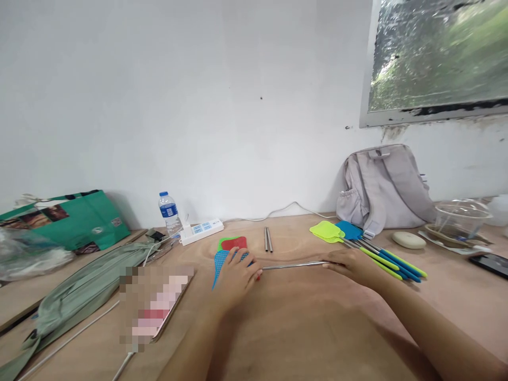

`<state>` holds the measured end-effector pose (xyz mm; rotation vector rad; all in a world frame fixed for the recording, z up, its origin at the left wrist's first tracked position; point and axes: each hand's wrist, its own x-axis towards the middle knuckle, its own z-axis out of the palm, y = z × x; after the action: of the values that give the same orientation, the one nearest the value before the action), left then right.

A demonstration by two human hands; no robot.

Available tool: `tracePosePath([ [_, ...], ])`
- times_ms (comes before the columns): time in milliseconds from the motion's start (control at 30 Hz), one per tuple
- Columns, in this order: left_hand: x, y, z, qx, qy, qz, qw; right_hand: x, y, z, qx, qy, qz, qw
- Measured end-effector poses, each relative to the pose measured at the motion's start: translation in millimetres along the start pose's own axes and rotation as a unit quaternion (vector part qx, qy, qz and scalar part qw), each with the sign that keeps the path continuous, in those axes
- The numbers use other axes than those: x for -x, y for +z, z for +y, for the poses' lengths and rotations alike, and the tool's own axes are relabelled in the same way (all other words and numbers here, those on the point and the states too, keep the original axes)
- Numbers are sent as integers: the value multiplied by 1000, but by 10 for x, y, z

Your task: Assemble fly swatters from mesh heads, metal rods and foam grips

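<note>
My left hand [235, 275] is closed, its fingers curled over a blue perforated fly swatter head [222, 260] and around the left end of a thin metal rod [293, 265]. A bit of red shows beside these fingertips; the thumb is hidden. Stretching right, the rod lies nearly level and ends in my right hand [351, 264], whose fingers pinch it. Behind the blue head are a red fly swatter head [235, 243] and a green one [223, 242]. Two short metal rods [268, 239] lie apart from both hands, farther back on the table.
Right of my right hand lie a yellow-green fly swatter [326, 231], a blue one [349, 229] and several handles [392, 262]. A backpack [384, 185] leans on the wall. Left are a phone [162, 307], power strip [202, 230], water bottle [169, 211] and green bag [79, 219].
</note>
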<state>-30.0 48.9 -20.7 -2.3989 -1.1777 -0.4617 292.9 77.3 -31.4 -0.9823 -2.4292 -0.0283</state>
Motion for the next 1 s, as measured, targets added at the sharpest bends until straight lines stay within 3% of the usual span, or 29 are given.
tracePosePath([
  [233,-13,10,-54,1,16,4,1000,-14,-54,50,-50,44,-71,995],
  [500,92,-37,-293,4,17,19,1000,65,-175,172,-124,91,-133,979],
  [667,139,-65,-398,-1,13,29,999,163,-316,304,-127,167,-109,972],
  [1000,280,84,-622,-9,-8,7,1000,236,-274,403,-166,199,-91,961],
])
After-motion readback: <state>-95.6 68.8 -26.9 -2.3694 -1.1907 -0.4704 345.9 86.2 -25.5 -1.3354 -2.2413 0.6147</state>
